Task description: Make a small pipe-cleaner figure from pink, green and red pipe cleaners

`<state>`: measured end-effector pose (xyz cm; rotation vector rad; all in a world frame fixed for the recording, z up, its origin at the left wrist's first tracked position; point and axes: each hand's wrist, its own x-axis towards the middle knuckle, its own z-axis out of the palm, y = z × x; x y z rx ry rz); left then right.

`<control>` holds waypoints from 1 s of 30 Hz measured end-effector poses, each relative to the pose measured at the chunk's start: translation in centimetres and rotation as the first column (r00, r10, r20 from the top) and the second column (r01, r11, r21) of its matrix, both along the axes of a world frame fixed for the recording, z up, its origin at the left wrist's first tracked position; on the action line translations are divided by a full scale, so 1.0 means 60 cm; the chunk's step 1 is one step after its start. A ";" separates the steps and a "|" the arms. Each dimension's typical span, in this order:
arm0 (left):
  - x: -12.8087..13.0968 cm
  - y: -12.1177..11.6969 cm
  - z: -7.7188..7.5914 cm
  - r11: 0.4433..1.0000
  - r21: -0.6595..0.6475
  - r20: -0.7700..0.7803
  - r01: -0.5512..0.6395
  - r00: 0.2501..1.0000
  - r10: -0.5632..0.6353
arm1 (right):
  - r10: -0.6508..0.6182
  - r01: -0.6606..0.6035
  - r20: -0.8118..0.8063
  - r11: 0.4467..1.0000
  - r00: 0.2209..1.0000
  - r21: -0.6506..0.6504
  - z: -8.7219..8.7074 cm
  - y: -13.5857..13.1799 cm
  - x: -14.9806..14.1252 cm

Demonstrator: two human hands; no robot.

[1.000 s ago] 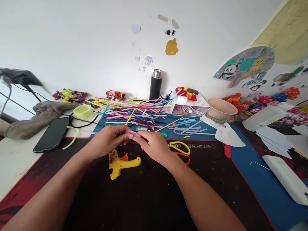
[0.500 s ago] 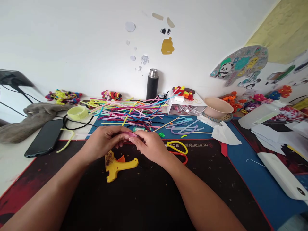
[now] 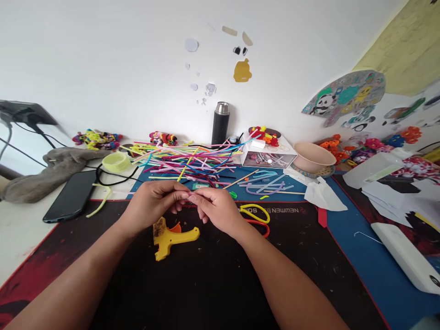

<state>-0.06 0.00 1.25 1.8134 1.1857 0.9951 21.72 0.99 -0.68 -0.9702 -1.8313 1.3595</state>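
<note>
The left hand (image 3: 153, 204) and right hand (image 3: 218, 208) pinch a small pink bit (image 3: 191, 195) between their thumbs and fingers, over the dark mat (image 3: 192, 284). The fingers hide most of it, so it may be fuzzy. The yellow glue gun (image 3: 175, 238) lies just below the left hand. Behind the hands, they partly block the big pile of sticks (image 3: 192, 160). The black flask (image 3: 220, 123) stands by the wall.

The tabletop (image 3: 17, 238) carries a black mat (image 3: 206, 284), and on this mat lies a yellow glue gun (image 3: 168, 239). At far middle there is a pile of colourful pipe cleaners (image 3: 192, 161); a black phone (image 3: 70, 196) lies left, and a beige bowl (image 3: 314, 158) stands far right.
</note>
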 end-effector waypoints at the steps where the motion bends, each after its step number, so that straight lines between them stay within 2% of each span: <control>1: 0.001 0.001 -0.001 0.999 -0.051 0.047 0.004 0.999 -0.002 | -0.008 0.008 0.003 1.000 1.000 0.012 0.001 -0.001 0.000; 4: 0.001 0.004 -0.004 0.985 -0.169 0.150 0.039 0.989 -0.013 | -0.050 0.043 0.057 0.992 0.997 0.116 -0.001 -0.001 -0.001; 8: 0.000 0.009 -0.003 0.964 -0.251 0.189 0.082 0.981 -0.034 | -0.144 0.085 0.192 0.954 0.971 0.288 -0.008 0.000 -0.002; 14: 0.000 0.009 0.004 0.942 -0.326 0.198 0.084 0.980 -0.019 | -0.186 0.084 0.242 0.922 0.952 0.377 -0.009 -0.002 -0.005; 16: 0.002 0.008 0.005 0.941 -0.330 0.190 0.072 0.982 -0.009 | -0.175 0.084 0.233 0.931 0.957 0.355 -0.012 -0.002 -0.006; 19: 0.006 0.006 0.004 0.955 -0.296 0.168 0.026 0.985 0.026 | -0.145 0.099 0.175 0.965 0.974 0.244 -0.019 0.000 -0.006; 23: 0.009 0.001 -0.001 0.982 -0.184 0.095 -0.046 0.993 0.064 | -0.068 0.065 0.050 0.996 0.996 0.059 -0.027 0.002 -0.006; 26: 0.011 -0.001 -0.005 0.994 -0.088 -0.007 -0.069 0.998 0.069 | -0.056 0.052 -0.049 0.996 0.997 -0.066 -0.026 0.003 -0.007; 30: 0.013 -0.002 -0.012 0.993 -0.102 0.038 -0.058 0.997 0.062 | -0.059 0.052 -0.080 0.994 0.995 -0.094 -0.022 0.003 -0.007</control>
